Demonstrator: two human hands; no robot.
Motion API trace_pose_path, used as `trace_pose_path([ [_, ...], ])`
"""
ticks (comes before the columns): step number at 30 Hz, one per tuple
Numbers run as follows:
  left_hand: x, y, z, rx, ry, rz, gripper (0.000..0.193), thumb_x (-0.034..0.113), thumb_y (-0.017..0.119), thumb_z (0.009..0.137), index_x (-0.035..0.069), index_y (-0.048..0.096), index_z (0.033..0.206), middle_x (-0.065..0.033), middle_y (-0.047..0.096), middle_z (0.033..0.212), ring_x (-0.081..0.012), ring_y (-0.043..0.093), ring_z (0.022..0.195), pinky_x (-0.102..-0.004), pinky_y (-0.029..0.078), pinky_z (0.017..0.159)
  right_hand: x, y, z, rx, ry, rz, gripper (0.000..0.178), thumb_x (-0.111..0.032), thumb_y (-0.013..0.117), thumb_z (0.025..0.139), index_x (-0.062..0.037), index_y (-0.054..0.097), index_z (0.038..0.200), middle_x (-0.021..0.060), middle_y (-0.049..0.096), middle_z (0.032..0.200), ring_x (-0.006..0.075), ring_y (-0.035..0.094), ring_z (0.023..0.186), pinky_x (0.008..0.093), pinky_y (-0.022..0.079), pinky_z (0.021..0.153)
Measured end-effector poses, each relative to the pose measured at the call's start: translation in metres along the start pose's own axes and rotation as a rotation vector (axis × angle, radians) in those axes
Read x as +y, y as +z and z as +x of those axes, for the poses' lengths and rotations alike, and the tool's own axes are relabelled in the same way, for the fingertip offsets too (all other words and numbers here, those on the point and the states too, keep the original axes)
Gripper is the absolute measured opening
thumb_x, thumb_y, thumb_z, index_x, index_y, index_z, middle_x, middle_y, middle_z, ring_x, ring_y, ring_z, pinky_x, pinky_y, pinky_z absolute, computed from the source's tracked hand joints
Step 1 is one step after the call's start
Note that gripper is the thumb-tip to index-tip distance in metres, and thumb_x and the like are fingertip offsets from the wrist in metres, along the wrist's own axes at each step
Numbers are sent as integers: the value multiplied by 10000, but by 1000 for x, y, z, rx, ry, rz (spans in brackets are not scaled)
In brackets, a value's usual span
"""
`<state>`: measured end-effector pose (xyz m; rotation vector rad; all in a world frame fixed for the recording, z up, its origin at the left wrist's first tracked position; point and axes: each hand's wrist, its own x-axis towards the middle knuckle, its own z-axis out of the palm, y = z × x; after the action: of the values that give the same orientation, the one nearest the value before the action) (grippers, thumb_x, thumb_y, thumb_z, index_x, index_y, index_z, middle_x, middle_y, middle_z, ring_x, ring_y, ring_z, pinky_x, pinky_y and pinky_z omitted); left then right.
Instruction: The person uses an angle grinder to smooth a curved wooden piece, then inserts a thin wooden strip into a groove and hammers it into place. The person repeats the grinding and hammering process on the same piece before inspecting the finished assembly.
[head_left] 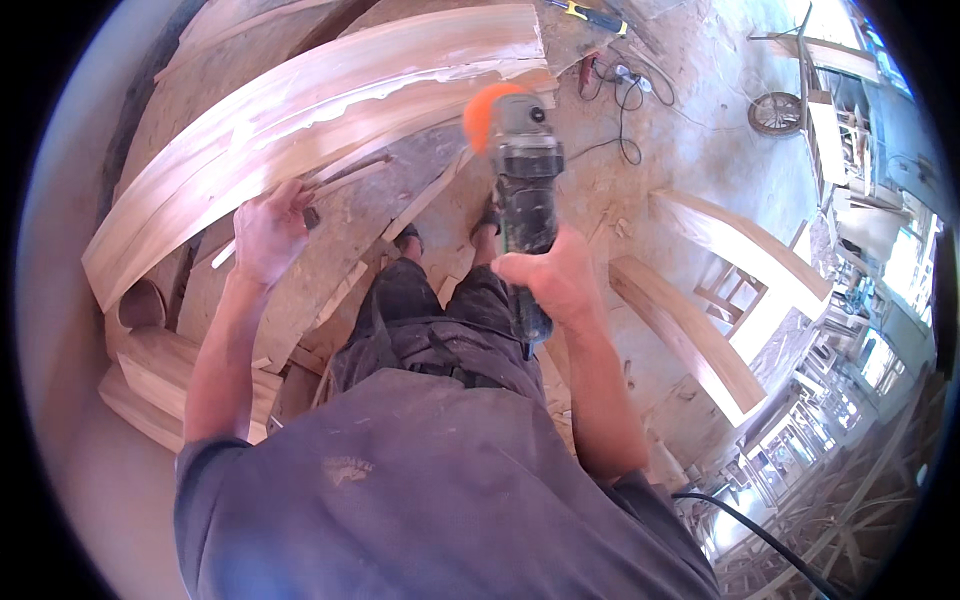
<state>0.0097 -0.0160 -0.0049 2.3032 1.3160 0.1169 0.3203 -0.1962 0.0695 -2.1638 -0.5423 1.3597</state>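
Right hand closes around the grip of an angle grinder — orange disc outward, above the floor. Left hand grips the lower edge of the curved timber, steadying it — a small dark object between its fingers.

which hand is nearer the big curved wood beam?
Left. The left hand rests at the lower edge of the curved wood beam; the right hand grips the angle grinder, held clear of the beam.

Sawdust floor littered with offcuts. 2 curved timber pieces lie to the right; a small wheel sits far off. Tangled black cables near a yellow-handled tool.
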Motion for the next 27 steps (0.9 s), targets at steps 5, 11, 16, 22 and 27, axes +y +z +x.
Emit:
trace_pose_path([
  [5, -6, 4, -1, 24, -1, -46, 22, 76, 667, 910, 84, 684, 898, -167, 741, 852, -392, 719, 782, -480, 553, 659, -18, -27, 11, -4, 82, -68, 308, -164, 821, 687, -16, 699, 927, 53, 680, 805, 156, 640, 656, 334, 514, 627],
  [11, 0, -5, -4, -90, -2, -131, 61, 82, 646, 944, 43, 694, 940, -199, 703, 817, -362, 693, 751, -456, 526, 672, 14, -76, 30, 102, 14, 442, 265, -106, 771, 744, 18, 657, 949, 128, 705, 831, 214, 710, 669, 334, 563, 581],
  [16, -26, 5, -34, -320, -146, -507, 143, 113, 645, 1018, -7, 666, 942, -73, 525, 637, -160, 485, 590, -375, 392, 562, 37, -76, 13, 137, -62, 735, 339, -115, 696, 777, 67, 643, 1058, 175, 711, 876, 272, 727, 704, 398, 631, 630],
  [22, 10, -36, -60, -373, -261, -771, 233, 161, 614, 1073, -15, 663, 928, 89, 431, 713, -53, 372, 651, -273, 311, 554, 40, -61, -2, 1, -136, 878, 362, -139, 713, 755, 69, 645, 1043, 175, 707, 871, 286, 717, 699, 406, 624, 637],
  [27, 26, -69, -73, -321, -158, -840, 258, 202, 592, 1093, -17, 686, 993, 89, 425, 705, -30, 353, 643, -248, 291, 547, 27, -57, -15, -11, -197, 857, 374, -164, 738, 736, 58, 641, 1022, 166, 704, 848, 266, 710, 687, 392, 612, 628],
])
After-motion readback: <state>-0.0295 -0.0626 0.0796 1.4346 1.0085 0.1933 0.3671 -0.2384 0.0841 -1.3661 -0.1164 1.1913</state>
